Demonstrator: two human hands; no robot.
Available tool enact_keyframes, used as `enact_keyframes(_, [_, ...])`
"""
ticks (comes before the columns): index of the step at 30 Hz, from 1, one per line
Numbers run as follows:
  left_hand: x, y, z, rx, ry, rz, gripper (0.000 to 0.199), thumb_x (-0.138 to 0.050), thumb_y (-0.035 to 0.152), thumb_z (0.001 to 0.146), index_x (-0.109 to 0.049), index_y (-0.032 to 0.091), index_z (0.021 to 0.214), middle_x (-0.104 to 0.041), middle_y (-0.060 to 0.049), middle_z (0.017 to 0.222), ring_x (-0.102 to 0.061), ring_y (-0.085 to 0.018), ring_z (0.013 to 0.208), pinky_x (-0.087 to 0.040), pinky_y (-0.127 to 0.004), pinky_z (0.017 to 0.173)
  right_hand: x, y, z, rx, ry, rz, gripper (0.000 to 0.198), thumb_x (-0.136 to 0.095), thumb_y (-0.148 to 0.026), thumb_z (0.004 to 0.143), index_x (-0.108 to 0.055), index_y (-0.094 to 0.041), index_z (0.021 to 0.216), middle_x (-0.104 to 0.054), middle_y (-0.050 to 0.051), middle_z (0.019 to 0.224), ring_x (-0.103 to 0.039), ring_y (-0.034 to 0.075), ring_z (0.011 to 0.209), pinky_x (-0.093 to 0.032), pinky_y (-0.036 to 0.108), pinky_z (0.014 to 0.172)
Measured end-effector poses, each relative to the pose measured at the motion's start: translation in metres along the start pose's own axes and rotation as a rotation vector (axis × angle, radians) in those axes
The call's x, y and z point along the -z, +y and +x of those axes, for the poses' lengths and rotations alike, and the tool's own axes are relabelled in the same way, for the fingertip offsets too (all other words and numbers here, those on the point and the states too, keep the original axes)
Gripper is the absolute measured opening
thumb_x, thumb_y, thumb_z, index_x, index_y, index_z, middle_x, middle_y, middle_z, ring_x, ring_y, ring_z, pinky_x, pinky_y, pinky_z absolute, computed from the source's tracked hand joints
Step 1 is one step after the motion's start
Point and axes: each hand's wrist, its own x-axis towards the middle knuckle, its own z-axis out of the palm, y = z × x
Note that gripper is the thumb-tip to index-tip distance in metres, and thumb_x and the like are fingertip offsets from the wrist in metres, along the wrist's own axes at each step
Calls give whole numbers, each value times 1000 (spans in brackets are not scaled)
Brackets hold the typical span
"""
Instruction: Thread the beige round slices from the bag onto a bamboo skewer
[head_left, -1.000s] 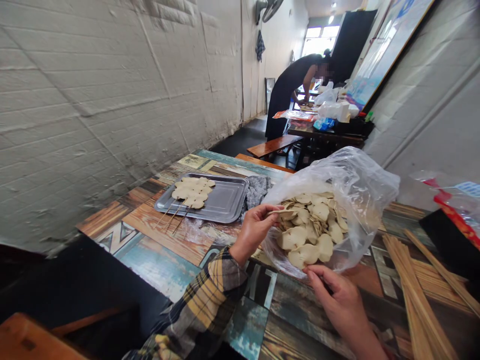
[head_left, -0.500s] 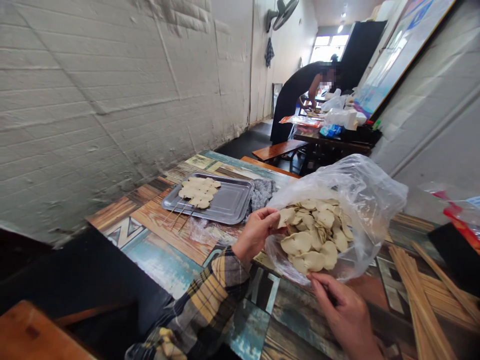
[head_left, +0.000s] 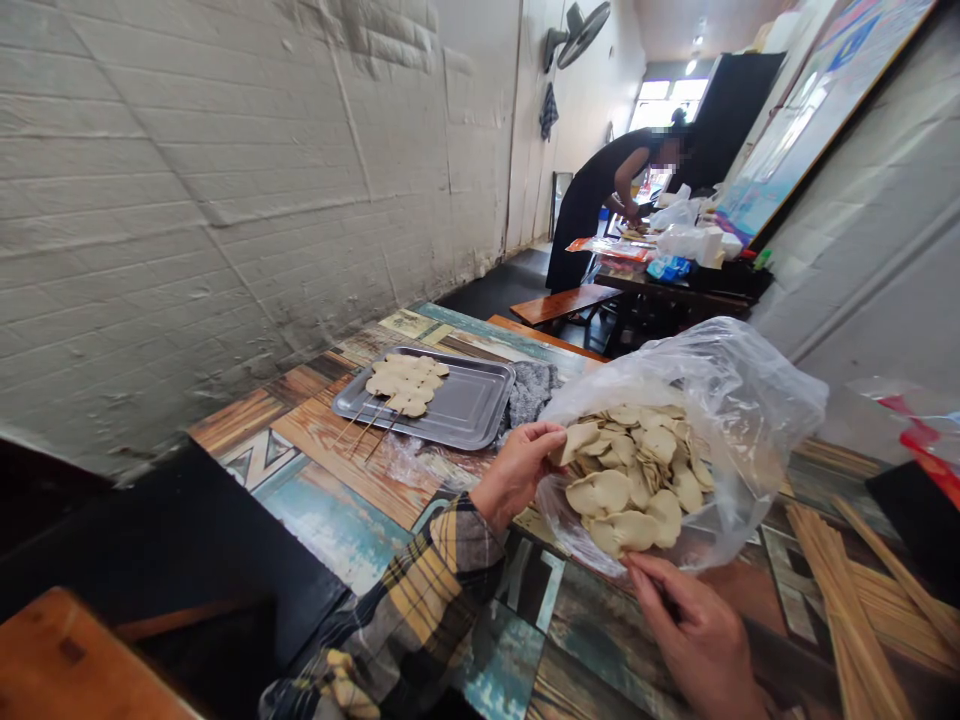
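My left hand [head_left: 521, 465] pinches a thin, pale, round slice [head_left: 579, 441] at the left side of a clear plastic bag [head_left: 757, 400]. Many similar slices [head_left: 649, 450] lie heaped in the open bag. At the bag's near edge, the thumb and forefinger of my right hand [head_left: 694, 620] are closed on what looks like the end of a bamboo skewer, mostly hidden under overlapping slices [head_left: 621, 530]. A metal tray [head_left: 476, 400] to the left bears skewered slices [head_left: 405, 383], their sticks poking out over its near rim.
Loose bamboo skewers [head_left: 844, 600] lie at the right of the patterned table [head_left: 315, 520]. Grey crumpled material [head_left: 531, 388] sits beside the tray. Beyond are a bench [head_left: 562, 303] and a person in dark clothing [head_left: 600, 190] bending over a cluttered table.
The whole view has shifted slightly, so things appear a little further right and lower. Both hands keep nearly the same grip and place at the bag.
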Motion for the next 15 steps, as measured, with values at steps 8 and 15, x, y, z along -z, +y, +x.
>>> enact_keyframes(8, [1,-1,1,15,-3,-32,24,-78,28,57,-63,12,67,-57,0,64,-50,-8,55,-42,-20,50,1,0,0,43,15,-16,28,-52,-34,90,-75,-20,85,-78,4,81,-74,17,70,-59,22,66])
enact_keyframes(15, [0,0,0,4,6,9,26,-78,31,57,-64,11,67,-57,0,62,-49,-8,53,-42,-21,51,-2,3,-1,53,34,-13,28,-52,-35,90,-75,-20,86,-78,5,82,-74,17,71,-59,21,67])
